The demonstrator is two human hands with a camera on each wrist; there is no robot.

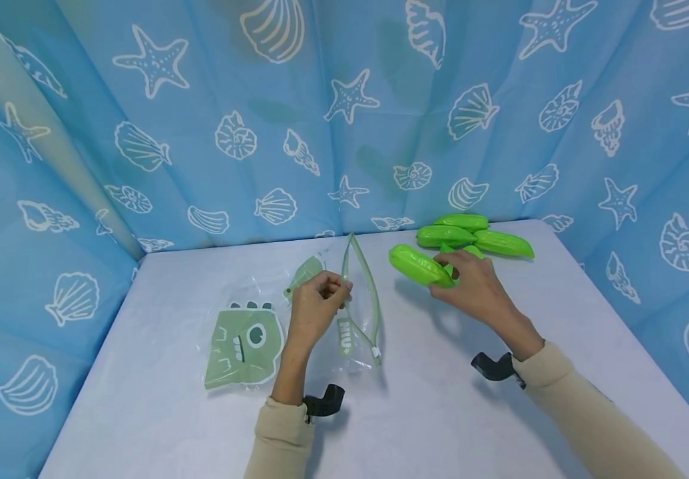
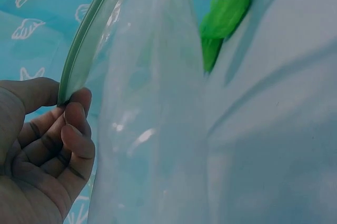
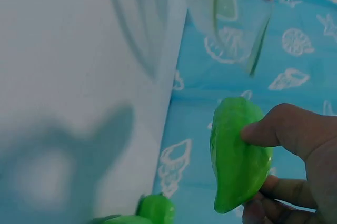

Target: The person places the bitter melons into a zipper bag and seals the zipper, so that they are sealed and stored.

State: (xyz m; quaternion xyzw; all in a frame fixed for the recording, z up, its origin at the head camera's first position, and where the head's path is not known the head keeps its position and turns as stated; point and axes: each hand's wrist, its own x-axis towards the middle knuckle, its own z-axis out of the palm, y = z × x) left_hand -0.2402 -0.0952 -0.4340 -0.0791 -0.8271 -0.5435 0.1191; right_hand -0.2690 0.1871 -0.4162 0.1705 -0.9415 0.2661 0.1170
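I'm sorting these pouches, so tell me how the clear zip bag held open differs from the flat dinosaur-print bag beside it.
The clear plastic zip bag with a green rim stands upright with its mouth open, pinched by the left hand; the green dinosaur-print plastic bag lies flat on the table, untouched. The zip bag is mostly see-through; the dinosaur bag carries a large green print. Both are thin plastic with green on them.

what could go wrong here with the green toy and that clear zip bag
1. The left hand pinches only one edge of the clear zip bag, so its mouth looks narrow; the green toy might catch on the rim.
2. The right hand holds the toy by one end between thumb and fingers, so it may slip.
3. The other green toys lie near the table's back edge and might get knocked.
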